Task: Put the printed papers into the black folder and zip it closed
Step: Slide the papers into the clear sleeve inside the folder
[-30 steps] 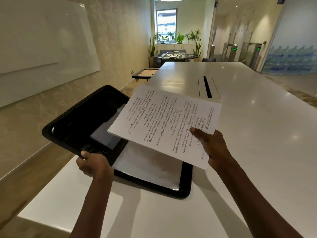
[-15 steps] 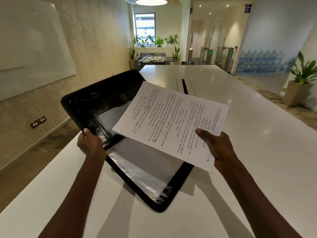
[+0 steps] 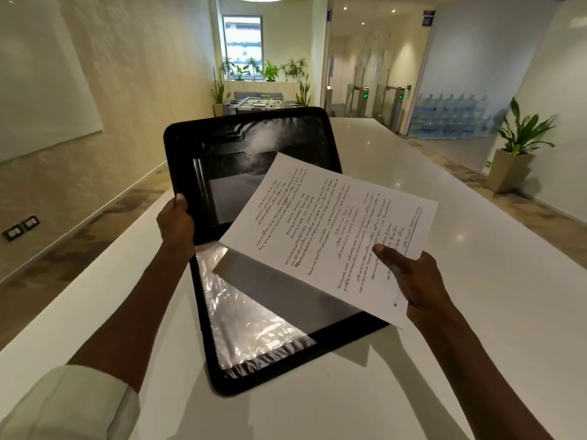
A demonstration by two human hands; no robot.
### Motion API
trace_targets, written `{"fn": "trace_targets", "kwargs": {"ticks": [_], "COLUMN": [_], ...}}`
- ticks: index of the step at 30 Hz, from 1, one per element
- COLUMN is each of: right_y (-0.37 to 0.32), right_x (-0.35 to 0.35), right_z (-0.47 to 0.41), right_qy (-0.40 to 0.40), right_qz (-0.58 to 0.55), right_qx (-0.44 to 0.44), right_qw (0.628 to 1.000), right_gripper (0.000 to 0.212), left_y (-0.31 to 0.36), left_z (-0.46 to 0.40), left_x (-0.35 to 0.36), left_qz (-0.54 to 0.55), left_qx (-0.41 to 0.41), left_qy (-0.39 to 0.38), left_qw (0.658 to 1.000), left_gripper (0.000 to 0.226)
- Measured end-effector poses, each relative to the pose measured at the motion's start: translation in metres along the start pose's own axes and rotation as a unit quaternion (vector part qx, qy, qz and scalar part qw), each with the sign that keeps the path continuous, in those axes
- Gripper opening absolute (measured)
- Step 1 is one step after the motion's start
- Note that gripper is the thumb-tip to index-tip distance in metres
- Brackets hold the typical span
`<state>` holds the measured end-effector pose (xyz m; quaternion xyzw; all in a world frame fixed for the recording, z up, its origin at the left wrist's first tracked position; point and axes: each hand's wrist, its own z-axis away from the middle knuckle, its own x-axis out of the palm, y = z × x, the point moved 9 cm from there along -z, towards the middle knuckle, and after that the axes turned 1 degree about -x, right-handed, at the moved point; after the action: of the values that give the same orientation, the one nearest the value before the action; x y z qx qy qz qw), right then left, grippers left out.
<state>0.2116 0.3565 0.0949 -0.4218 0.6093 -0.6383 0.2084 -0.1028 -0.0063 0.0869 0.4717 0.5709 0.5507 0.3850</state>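
Observation:
The black folder (image 3: 254, 369) lies unzipped on the white table (image 3: 476, 281), its lower half flat with a clear plastic sleeve inside. Its upper cover stands tilted up, away from me. My left hand (image 3: 175, 222) grips the left edge of that raised cover near the hinge. My right hand (image 3: 413, 281) pinches the printed papers (image 3: 324, 230) by their right edge, thumb on top. The sheets hover at a slant above the folder's lower half and hide part of it.
The long white table runs away from me, with its left edge beside a tiled floor. A potted plant (image 3: 517, 147) stands at the right. Stacked water bottles (image 3: 451, 119), turnstiles and a foosball table (image 3: 254, 104) sit far back.
My left hand has swung the folder's cover from lying off to the left up to a raised tilt facing me. The papers stayed in my right hand, now nearer over the lower half.

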Motion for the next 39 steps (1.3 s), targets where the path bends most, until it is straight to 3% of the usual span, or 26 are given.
{"fn": "trace_targets", "kwargs": {"ticks": [6,14,24,32,39], "right_y": [0.005,0.011,0.021,0.032,0.037], "right_x": [-0.007,-0.024,-0.041,-0.042,-0.038], "right_z": [0.001,-0.004,-0.015,-0.023,-0.025], "right_qy": [0.003,0.023,0.041,0.05,0.04], "right_qz": [0.008,0.026,0.021,0.016,0.006], "right_qx": [0.001,0.009,0.024,0.035,0.036], "right_qw": [1.0,0.999,0.999,0.998,0.999], "right_gripper": [0.03,0.031,0.033,0.032,0.037], "left_y": [0.004,-0.023,-0.069,-0.1,-0.102], "left_z": [-0.009,-0.013,-0.004,-0.011,-0.012], "left_x": [0.038,0.081,0.098,0.102,0.094], "left_qz": [-0.012,0.005,0.008,0.011,-0.073], "left_qx": [0.019,-0.021,-0.086,-0.109,-0.085], "left_qy": [-0.076,-0.146,-0.14,-0.179,-0.205], "left_qw": [0.997,0.989,0.986,0.978,0.972], "left_gripper": [0.034,0.033,0.037,0.019,0.027]}}
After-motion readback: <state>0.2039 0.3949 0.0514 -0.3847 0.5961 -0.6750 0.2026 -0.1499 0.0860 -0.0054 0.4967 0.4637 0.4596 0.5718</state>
